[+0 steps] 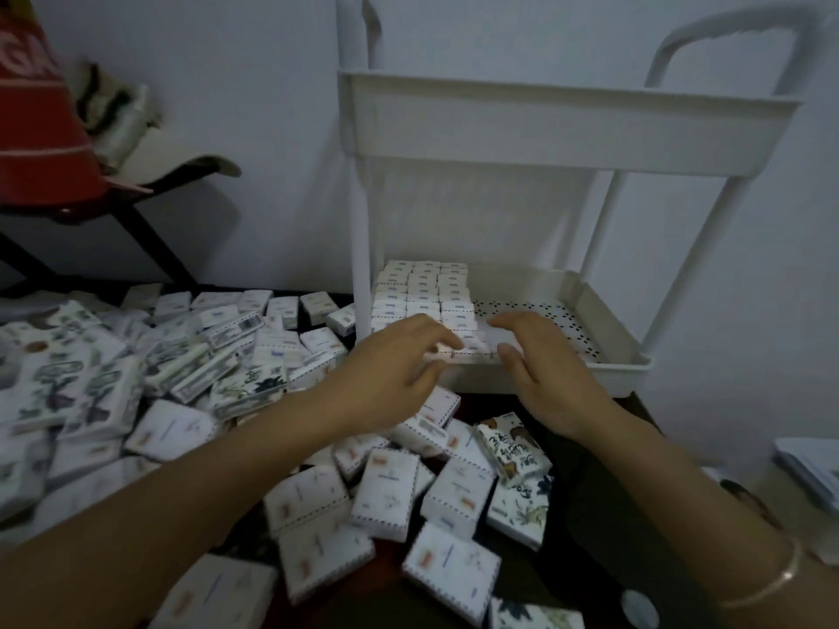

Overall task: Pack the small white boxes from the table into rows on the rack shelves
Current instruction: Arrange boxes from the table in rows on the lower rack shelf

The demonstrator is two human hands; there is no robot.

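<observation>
A white two-shelf rack [622, 351] stands at the back right of the table. On the left of its lower shelf, small white boxes [422, 288] stand packed in three rows. My left hand [390, 370] and my right hand [545, 365] hover at the shelf's front edge, fingers spread, on either side of the nearest boxes [472, 345] of the rows. Neither hand grips anything that I can see. Many loose small white boxes [386, 488] lie heaped on the dark table in front and to the left.
The rack's upper shelf [567, 124] overhangs the lower one. The right part of the lower shelf [545, 320] shows bare perforated floor. Patterned boxes [72, 388] lie at the left. A dark chair with a red bag [41, 129] stands at the back left.
</observation>
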